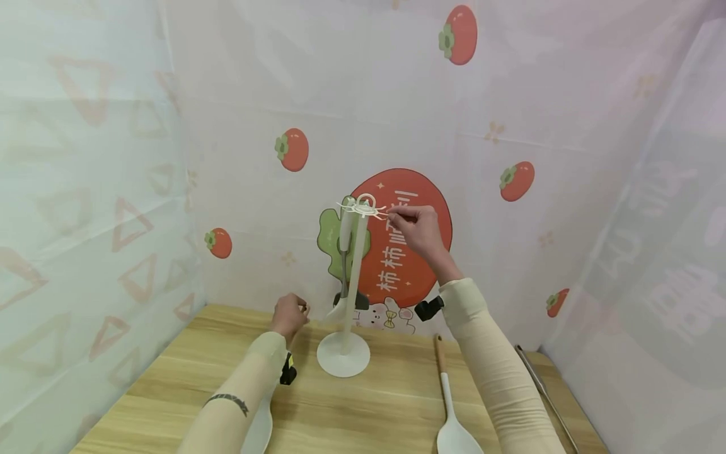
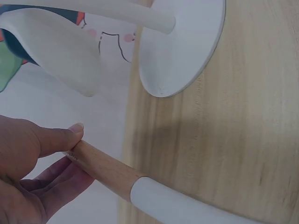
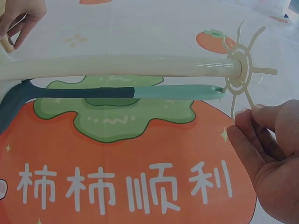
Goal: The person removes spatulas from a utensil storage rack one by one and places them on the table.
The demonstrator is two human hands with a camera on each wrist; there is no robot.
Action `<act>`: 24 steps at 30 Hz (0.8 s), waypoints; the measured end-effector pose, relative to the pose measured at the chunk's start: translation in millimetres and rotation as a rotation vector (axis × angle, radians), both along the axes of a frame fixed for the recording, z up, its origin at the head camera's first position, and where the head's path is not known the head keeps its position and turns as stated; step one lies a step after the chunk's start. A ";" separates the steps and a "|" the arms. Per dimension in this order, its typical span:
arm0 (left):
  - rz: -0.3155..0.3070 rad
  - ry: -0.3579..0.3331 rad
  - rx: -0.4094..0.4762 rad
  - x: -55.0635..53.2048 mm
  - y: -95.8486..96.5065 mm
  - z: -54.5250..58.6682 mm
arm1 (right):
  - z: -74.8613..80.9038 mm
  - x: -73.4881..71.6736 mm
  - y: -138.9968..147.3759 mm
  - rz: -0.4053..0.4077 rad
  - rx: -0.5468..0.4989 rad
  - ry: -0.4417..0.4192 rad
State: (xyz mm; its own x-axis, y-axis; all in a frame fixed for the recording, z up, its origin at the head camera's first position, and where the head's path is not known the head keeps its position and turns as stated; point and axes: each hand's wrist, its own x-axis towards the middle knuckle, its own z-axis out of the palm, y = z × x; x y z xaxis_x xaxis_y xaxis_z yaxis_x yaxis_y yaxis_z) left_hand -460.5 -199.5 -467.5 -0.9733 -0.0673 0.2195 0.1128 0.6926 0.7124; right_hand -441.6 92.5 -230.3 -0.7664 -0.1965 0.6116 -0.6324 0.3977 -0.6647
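A white utensil stand has a round base [image 1: 343, 362], an upright pole [image 1: 354, 277] and a ring of hooks [image 1: 365, 208] at its top. My right hand [image 1: 422, 233] pinches one hook of the ring between thumb and fingers, as the right wrist view shows. Low at the left, my left hand [image 1: 289, 315] holds the end of a wooden handle [image 2: 112, 172] belonging to a white kitchen utensil [image 1: 258, 432], its head partly behind the sleeve. From the stand hangs a dark utensil with a pale green handle [image 3: 177, 92]. A white utensil head [image 2: 60, 49] hangs beside it.
On the wooden table [image 1: 317, 410] to the right lies a white spoon-like utensil with a wooden handle [image 1: 440, 356]. Farther right is a long metal-looking utensil [image 1: 547, 394]. A printed cloth [image 1: 368, 94] forms the backdrop close behind the stand.
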 end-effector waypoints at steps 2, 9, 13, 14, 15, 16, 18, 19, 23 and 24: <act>0.001 0.026 -0.038 -3.1 0.4 -5.0 | 0.5 0.0 -0.1 0.003 -0.003 0.004; 0.025 0.050 -0.085 0.2 -0.9 -13.8 | 0.6 -0.2 -1.0 0.005 0.001 0.008; 0.043 0.014 -0.092 2.9 -1.5 -16.5 | 0.4 0.8 -1.0 -0.001 0.007 0.016; 0.047 0.004 -0.093 3.2 -1.8 -17.2 | 0.3 0.9 -1.4 -0.003 0.010 0.019; 0.052 -0.004 -0.100 3.7 -2.2 -17.8 | 0.3 1.0 -1.8 -0.004 0.012 0.021; 0.062 -0.007 -0.107 3.9 -2.8 -18.6 | 0.2 0.9 -2.3 -0.002 0.014 0.022; 0.079 -0.007 -0.121 4.6 -3.9 -19.3 | 0.3 1.9 -3.8 0.000 0.015 0.023; 0.087 -0.006 -0.126 4.8 -4.6 -20.1 | 0.1 1.9 -4.6 0.001 0.018 0.024; 0.114 0.009 -0.158 5.2 -8.3 -25.4 | -0.3 3.6 -7.7 0.006 0.014 0.021; 0.119 0.010 -0.163 5.1 -9.5 -27.8 | -0.4 4.2 -8.5 0.008 0.012 0.019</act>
